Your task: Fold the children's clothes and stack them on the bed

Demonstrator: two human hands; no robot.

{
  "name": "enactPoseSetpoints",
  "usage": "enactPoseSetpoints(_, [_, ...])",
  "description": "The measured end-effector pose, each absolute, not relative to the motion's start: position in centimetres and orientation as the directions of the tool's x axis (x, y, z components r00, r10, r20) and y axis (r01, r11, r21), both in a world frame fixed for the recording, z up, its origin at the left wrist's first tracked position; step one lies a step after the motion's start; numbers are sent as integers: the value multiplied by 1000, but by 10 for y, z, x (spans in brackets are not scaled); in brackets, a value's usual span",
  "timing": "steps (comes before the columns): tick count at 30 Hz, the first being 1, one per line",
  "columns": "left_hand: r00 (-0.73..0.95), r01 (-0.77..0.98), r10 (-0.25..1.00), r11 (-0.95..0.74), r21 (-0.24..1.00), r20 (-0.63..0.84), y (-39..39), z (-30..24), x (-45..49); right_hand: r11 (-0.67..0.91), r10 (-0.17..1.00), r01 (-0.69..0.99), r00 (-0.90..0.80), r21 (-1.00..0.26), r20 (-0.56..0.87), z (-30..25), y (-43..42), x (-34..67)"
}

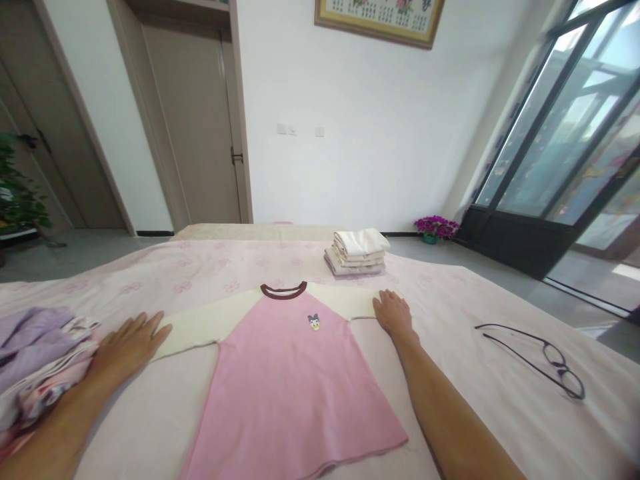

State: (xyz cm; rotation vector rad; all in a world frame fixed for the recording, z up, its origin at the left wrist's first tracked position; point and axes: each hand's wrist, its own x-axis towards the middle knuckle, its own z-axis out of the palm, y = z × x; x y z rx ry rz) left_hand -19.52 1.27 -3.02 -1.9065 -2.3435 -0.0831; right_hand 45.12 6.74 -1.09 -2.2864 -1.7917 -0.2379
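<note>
A pink shirt (pixel 290 380) with cream sleeves, a brown collar and a small duck-face patch lies spread out on the bed cover, its collar pointing away from me. My left hand (pixel 131 343) rests on the end of the left sleeve, palm down with fingers stretched. At the other side, my right hand (pixel 395 313) presses on the cuff of the right sleeve, fingers extended and lying flat. Both sleeves reach straight out sideways. The shirt's lower left part runs out of the frame.
Rumpled clothes (pixel 40 360) lie in a heap by my left forearm. Folded clothes (pixel 357 252) form a neat stack beyond the right sleeve. Eyeglasses (pixel 555 367) rest on the pale pink bed cover (pixel 465 313) at right. Purple flowers (pixel 437 227) stand on the floor behind.
</note>
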Motion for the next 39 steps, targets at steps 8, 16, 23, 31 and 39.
enactPoseSetpoints(8, [-177,982,969,186,-35,172,15,-37,-200,-201,937,978,206,-49,282,-11,69,453])
enactPoseSetpoints(16, [-186,981,963,192,-17,194,14,-35,-197,-209,935,977,211,-38,286,-14,72,455])
enactPoseSetpoints(23, [-164,985,967,170,-11,197,11,-28,-193,-227,933,973,231,-45,277,-12,70,452])
enactPoseSetpoints(31, [-152,987,968,159,-18,201,9,-21,-190,-215,934,977,207,-4,291,-8,68,450])
enactPoseSetpoints(39, [-147,989,968,147,12,203,8,-18,-188,-233,935,972,223,5,277,-4,67,447])
